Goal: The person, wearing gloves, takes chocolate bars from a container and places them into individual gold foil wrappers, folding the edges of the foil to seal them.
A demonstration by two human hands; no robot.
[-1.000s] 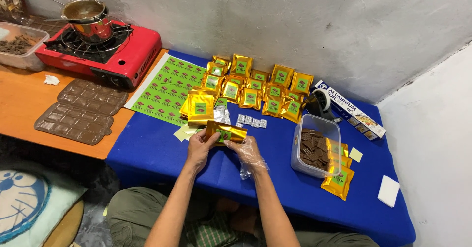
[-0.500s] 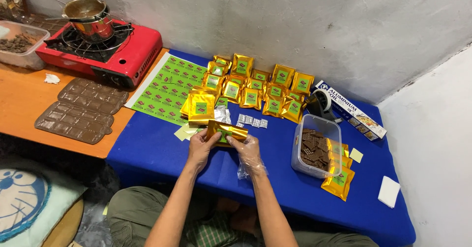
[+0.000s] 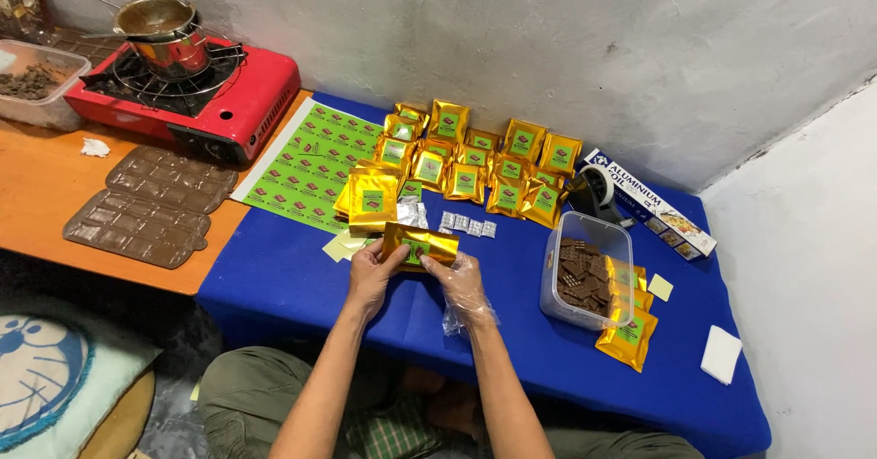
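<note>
Counter (image 3: 301, 276), blue-covered, lay beneath both grips. Just beyond them stood gold foil pouches (image 3: 475, 162). Left hand (image 3: 370, 272) and plastic-gloved right hand (image 3: 459, 279) pinched one light, crinkly, probably slippery gold foil packet (image 3: 418, 242) by its ends.

Bright, even light falls from above, leaving only soft, short shadows on the blue counter (image 3: 292, 276). The gold pouches (image 3: 475, 162) throw small glints (no harsh glare). Focus is sharp at centre; wide-lens stretching bends the edges and corners slightly.
</note>
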